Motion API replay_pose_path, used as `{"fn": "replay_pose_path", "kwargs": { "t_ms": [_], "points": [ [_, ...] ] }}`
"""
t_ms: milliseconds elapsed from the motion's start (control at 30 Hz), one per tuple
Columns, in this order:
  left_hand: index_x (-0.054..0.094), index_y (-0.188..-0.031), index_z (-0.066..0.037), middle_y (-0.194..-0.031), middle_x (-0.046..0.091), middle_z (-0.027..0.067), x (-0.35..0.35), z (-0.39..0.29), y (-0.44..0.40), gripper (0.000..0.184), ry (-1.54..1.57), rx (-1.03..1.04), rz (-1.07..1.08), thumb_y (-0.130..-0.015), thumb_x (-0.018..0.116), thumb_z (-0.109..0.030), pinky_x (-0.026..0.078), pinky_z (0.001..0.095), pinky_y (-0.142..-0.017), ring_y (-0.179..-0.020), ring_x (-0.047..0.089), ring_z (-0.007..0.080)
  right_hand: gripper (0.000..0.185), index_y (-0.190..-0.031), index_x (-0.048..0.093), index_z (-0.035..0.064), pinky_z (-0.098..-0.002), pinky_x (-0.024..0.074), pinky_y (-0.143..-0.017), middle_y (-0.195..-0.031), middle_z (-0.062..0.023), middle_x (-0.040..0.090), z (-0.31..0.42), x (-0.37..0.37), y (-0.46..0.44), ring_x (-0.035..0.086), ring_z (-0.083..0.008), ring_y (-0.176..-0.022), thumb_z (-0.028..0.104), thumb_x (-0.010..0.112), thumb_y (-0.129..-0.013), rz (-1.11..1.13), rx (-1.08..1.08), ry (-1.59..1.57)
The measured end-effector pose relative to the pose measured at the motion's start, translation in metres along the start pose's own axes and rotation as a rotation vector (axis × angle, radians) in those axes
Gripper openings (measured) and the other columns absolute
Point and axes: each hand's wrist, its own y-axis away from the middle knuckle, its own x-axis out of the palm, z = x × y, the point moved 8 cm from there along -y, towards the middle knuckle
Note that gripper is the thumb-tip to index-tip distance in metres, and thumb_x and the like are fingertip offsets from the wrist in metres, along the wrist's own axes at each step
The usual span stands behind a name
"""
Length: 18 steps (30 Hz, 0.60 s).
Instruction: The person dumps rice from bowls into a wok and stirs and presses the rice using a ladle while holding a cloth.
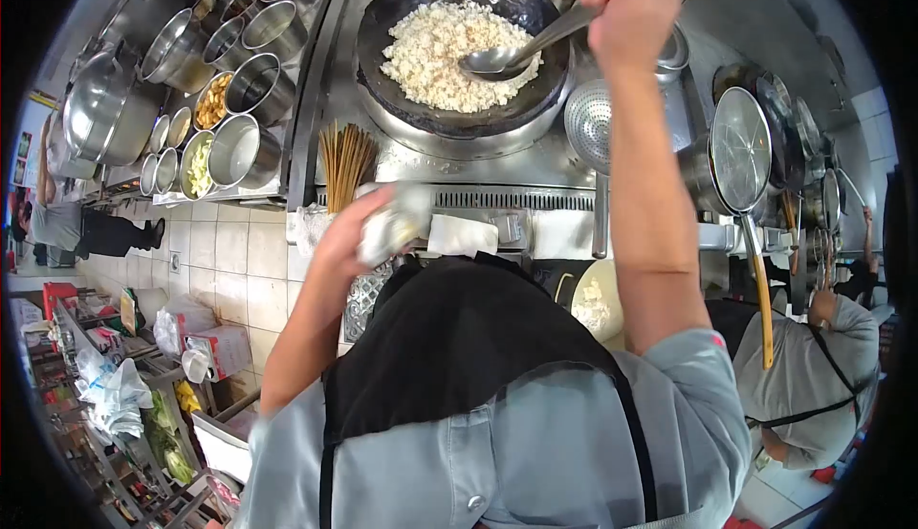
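Clasps ladle (pixel 550 35) in right grip (pixel 633 8), rice (pixel 435 51) to the left of it; clutches blurred cloth (pixel 400 223) in left grip (pixel 358 232).

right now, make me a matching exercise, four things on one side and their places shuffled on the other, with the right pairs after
1. long-handled metal ladle
2. white cooked rice
3. bundle of thin brown sticks
4. round perforated metal skimmer

A. to the right of the wok
B. gripped by the fingers of the right hand
C. to the left of the wok
D. heaped in the black metal wok

Pairs: 1-B, 2-D, 3-C, 4-A
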Motion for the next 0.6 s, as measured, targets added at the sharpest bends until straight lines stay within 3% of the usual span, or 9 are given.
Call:
{"fn": "replay_pose_path", "kwargs": {
  "t_ms": [67, 133, 200, 300, 433, 500, 533, 600],
  "points": [
    [0.055, -0.136, -0.002, -0.115, 0.070, 0.0182, -0.024, -0.017, 0.063, 0.051, 0.149, 0.168, -0.189, -0.101, 0.058, -0.039, 0.062, 0.0370, -0.065, -0.091, 0.072, 0.0276, 0.040, -0.066, 0.047, 0.0102, -0.0323, 0.0389, -0.045, -0.056, -0.0015, 0.050, 0.062, 0.017, -0.005, 0.047, -0.0144, -0.046, 0.021, 0.060, -0.101, 0.054, -0.008, -0.110],
    [0.054, -0.139, -0.001, -0.118, 0.069, 0.0194, -0.079, -0.009, 0.114, 0.052, 0.273, 0.266, -0.401, -0.102, 0.056, -0.038, 0.062, 0.0379, -0.069, -0.092, 0.072, 0.0270, 0.040, -0.065, 0.049, 0.0097, -0.0313, 0.0390, -0.044, -0.054, -0.0016, 0.050, 0.049, 0.021, 0.006, 0.049, -0.0150, -0.045, 0.024, 0.061, -0.101, 0.045, 0.036, -0.117],
    [0.058, -0.133, -0.002, -0.111, 0.071, 0.0177, -0.161, 0.022, 0.158, 0.048, 0.342, 0.358, -0.629, -0.102, 0.055, -0.039, 0.062, 0.0392, -0.071, -0.088, 0.072, 0.0259, 0.039, -0.069, 0.054, 0.0050, -0.0312, 0.0418, -0.047, -0.053, -0.0037, 0.052, -0.045, 0.008, 0.041, 0.052, -0.0157, -0.047, 0.026, 0.061, -0.101, -0.042, 0.105, -0.010],
    [0.064, -0.114, -0.007, -0.095, 0.072, 0.0107, -0.247, 0.085, 0.202, 0.036, 0.235, 0.351, -0.854, -0.101, 0.056, -0.041, 0.059, 0.0383, -0.065, -0.077, 0.070, 0.0242, 0.038, -0.071, 0.056, 0.0013, -0.0308, 0.0449, -0.048, -0.053, -0.0048, 0.052, -0.100, 0.007, 0.005, 0.054, -0.0149, -0.049, 0.025, 0.063, -0.100, -0.055, 0.155, 0.014],
    [0.067, -0.101, -0.012, -0.086, 0.072, 0.0061, -0.274, 0.158, 0.251, 0.030, 0.249, 0.227, -1.008, -0.100, 0.058, -0.041, 0.056, 0.0382, -0.061, -0.072, 0.069, 0.0231, 0.037, -0.068, 0.050, 0.0124, -0.0324, 0.0377, -0.041, -0.054, 0.0016, 0.047, 0.002, 0.067, -0.023, 0.046, -0.0147, -0.043, 0.024, 0.060, -0.102, -0.068, 0.204, -0.011],
    [0.067, -0.098, -0.013, -0.083, 0.071, 0.0050, -0.288, 0.196, 0.254, 0.028, 0.349, 0.152, -1.005, -0.100, 0.060, -0.040, 0.055, 0.0378, -0.062, -0.071, 0.069, 0.0227, 0.032, -0.074, 0.052, 0.0112, -0.0304, 0.0383, -0.044, -0.054, 0.0038, 0.042, -0.002, 0.082, 0.001, 0.044, -0.0130, -0.045, 0.023, 0.061, -0.102, -0.061, 0.230, 0.269],
    [0.067, -0.097, -0.013, -0.083, 0.071, 0.0050, -0.308, 0.220, 0.250, 0.028, 0.435, 0.129, -0.962, -0.100, 0.060, -0.040, 0.055, 0.0374, -0.062, -0.071, 0.068, 0.0226, 0.030, -0.077, 0.052, 0.0107, -0.0293, 0.0386, -0.046, -0.055, 0.0050, 0.040, -0.009, 0.083, 0.013, 0.043, -0.0121, -0.046, 0.023, 0.062, -0.103, -0.059, 0.236, 0.408],
    [0.067, -0.095, -0.012, -0.081, 0.070, 0.0054, -0.311, 0.239, 0.249, 0.027, 0.346, 0.057, -1.019, -0.100, 0.060, -0.038, 0.055, 0.0385, -0.064, -0.071, 0.068, 0.0226, 0.028, -0.081, 0.055, 0.0079, -0.0261, 0.0411, -0.058, -0.058, 0.0056, 0.040, -0.113, 0.070, 0.027, 0.046, -0.0095, -0.058, 0.024, 0.066, -0.101, -0.064, 0.100, 0.103]
  ]
}}
